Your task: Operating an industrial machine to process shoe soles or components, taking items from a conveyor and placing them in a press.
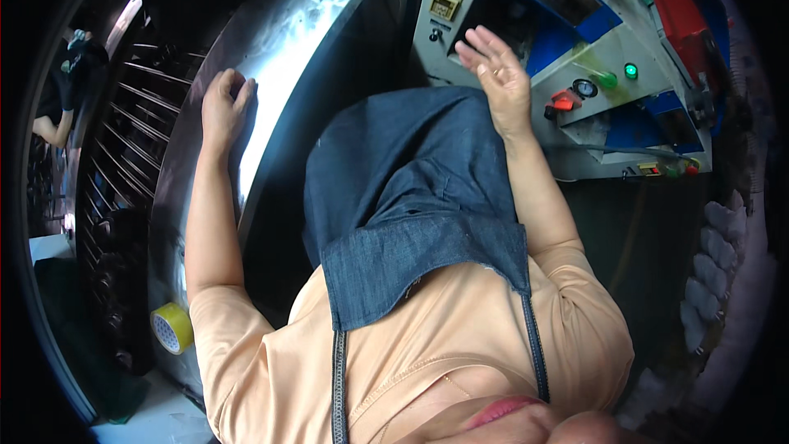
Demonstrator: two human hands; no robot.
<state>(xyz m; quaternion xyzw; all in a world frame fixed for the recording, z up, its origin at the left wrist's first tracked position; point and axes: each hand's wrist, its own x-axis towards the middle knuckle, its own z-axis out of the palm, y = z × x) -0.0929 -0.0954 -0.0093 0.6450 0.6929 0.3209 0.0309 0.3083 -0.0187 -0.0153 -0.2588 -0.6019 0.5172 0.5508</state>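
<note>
My left hand [225, 113] rests on the shiny metal table [283, 53] at the left. Its fingers bend loosely downward, the thumb stands apart from them, and no object shows in its grasp. On the other side, my right hand [503, 78] is raised with the fingers spread and nothing held. It is in front of the grey and blue machine [567, 82], nearest to the dark opening in its panel. A dark blue denim apron [411, 156] covers my lap between the two arms.
A yellow tape roll [171, 329] sits by the table's near end. Dark thin rods [136, 123] lie in a row beyond the table. The machine carries a lit green lamp [631, 71], a red knob [563, 101] and a gauge [584, 88]. Another person's arm [57, 127] shows far left.
</note>
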